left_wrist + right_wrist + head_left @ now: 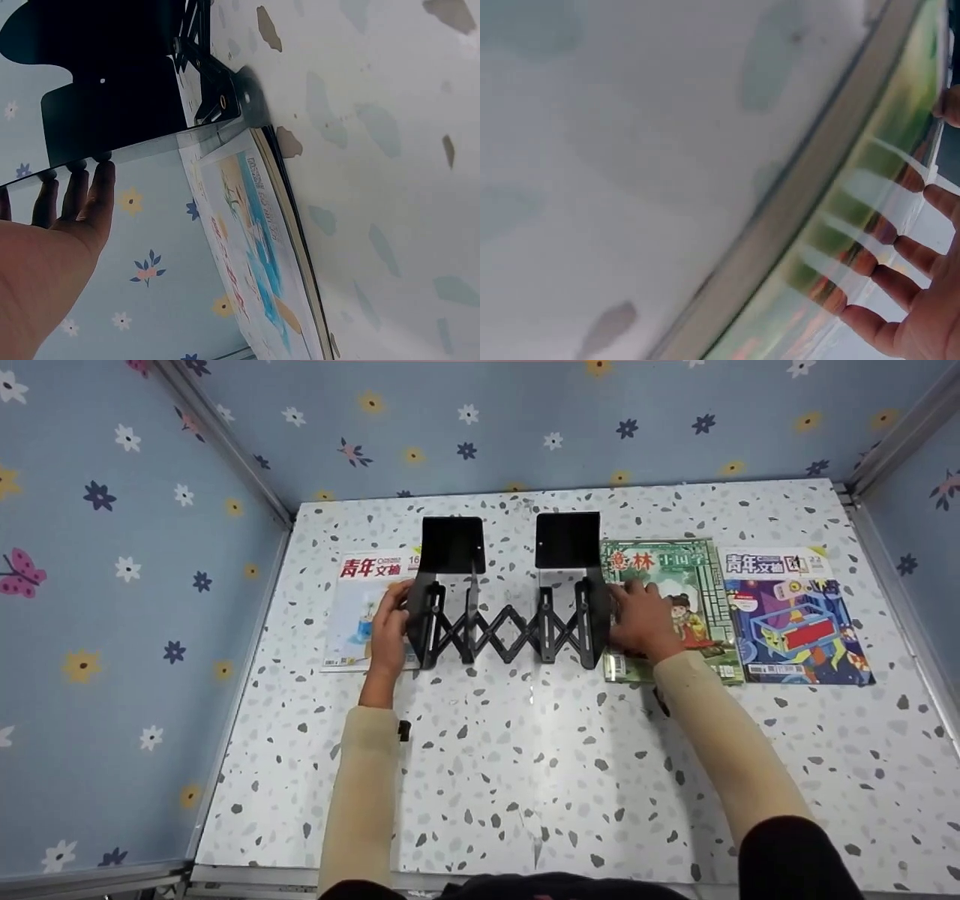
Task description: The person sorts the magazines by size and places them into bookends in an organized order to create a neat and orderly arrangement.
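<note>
A black extendable book rack (598, 619) stands mid-table in the head view, its criss-cross lattice spread between several upright plates. My left hand (388, 631) touches the outer face of its left end plate (124, 112) with nearly straight fingertips; the thumb is hidden. A white magazine (349, 619) lies beneath that hand. On the right, my right hand (649, 622) rests its spread fingertips on a green magazine (870, 187), the thumb close to the rack's right end plate. Whether that thumb touches the plate, I cannot tell.
A purple magazine (795, 626) lies at the right, beside the green one. The speckled white table (480, 780) is bounded by blue flowered panels (510, 427) at the back and both sides.
</note>
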`<state>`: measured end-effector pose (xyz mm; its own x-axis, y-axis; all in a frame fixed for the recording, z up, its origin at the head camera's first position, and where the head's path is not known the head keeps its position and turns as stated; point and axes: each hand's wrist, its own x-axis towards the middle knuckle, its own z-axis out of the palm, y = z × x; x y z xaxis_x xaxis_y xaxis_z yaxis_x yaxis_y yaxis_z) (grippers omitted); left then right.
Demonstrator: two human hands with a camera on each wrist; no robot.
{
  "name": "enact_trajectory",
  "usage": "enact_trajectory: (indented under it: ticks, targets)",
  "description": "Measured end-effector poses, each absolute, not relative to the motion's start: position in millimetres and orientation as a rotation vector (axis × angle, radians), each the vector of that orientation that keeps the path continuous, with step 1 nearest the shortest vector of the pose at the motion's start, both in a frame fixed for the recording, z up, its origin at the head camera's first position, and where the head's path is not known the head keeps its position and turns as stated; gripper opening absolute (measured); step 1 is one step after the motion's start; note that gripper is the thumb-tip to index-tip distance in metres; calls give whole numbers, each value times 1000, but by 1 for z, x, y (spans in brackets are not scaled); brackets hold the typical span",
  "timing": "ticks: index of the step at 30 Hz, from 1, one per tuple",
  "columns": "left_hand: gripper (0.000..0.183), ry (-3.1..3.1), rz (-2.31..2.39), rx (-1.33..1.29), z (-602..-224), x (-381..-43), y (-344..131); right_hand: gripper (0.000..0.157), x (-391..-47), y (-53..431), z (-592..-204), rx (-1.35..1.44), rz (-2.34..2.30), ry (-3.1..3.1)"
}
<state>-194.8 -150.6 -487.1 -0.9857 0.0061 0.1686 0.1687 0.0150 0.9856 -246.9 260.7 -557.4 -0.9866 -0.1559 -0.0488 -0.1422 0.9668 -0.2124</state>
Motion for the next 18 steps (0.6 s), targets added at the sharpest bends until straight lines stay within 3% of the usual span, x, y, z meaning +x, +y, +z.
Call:
enact_trajectory:
  ticks: [8, 18]
  targets:
    - [50, -2159, -2116, -196, -489, -195, -151, 70, -251, 256, -554, -280, -304, 3071]
    - [50, -2155, -2107, -198, -490, -197, -152, 79, -254, 259, -550, -257, -305, 3019]
